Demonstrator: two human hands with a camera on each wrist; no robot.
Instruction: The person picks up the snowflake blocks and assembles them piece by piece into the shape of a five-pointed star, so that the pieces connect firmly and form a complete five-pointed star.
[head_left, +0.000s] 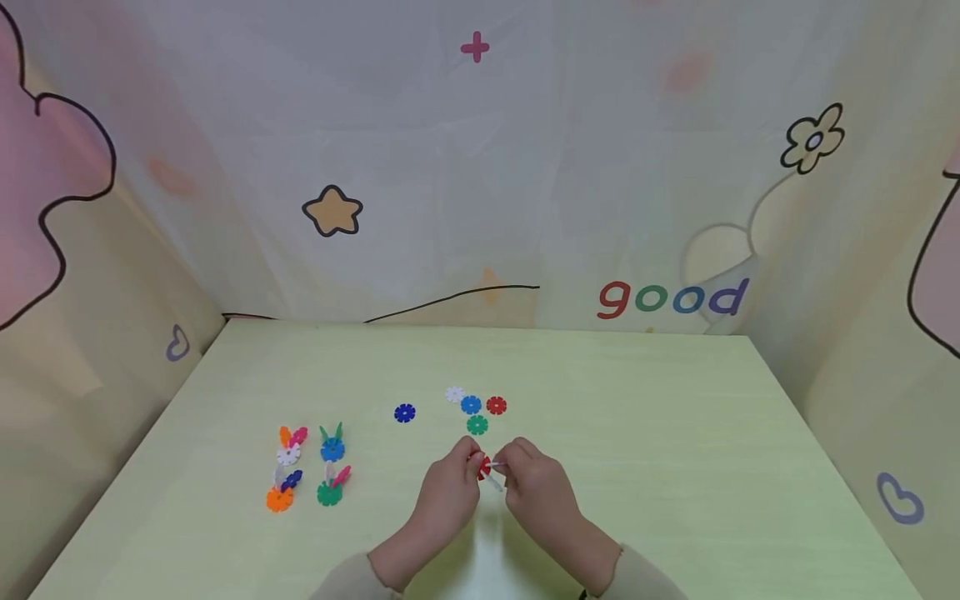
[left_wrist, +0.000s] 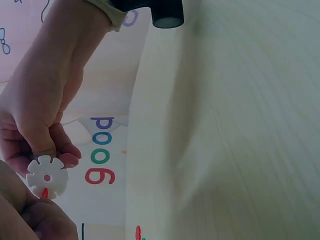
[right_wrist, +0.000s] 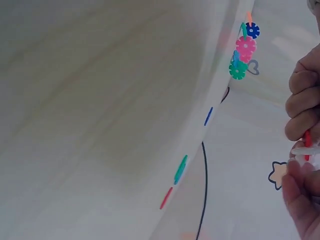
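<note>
Working with both hands close together above the near middle of the counter [head_left: 645, 442]. Gripping a red notched disc [head_left: 483, 469] in the left hand [head_left: 447, 492], with fingers curled in against the thumb. Pinching a white notched disc [left_wrist: 57, 181] by the rim in the right hand [head_left: 538, 492], with thumb and fingertips closed on it. Setting red crosswise to white between the two hands; in the left wrist view, showing a bit of red at the white rim. Cannot tell how deeply slotted, given the covering fingers. Noting also a pale piece [head_left: 492, 481] at the red disc in the head view, too blurred to identify.

Counting five loose discs beyond the hands: white [head_left: 454, 394], blue [head_left: 471, 405] and red [head_left: 497, 405] side by side, green [head_left: 477, 425] just nearer than blue, dark blue [head_left: 405, 413] apart to the left.

Logging, farther left, four joined clusters, each with one disc bearing two more at its far edge: white-based [head_left: 288, 455], blue-based [head_left: 332, 451], orange-based [head_left: 280, 500], green-based [head_left: 329, 495]. Recording behind the counter a printed cloth [head_left: 420, 125] with a star [head_left: 332, 211] and "good" lettering [head_left: 690, 299].
</note>
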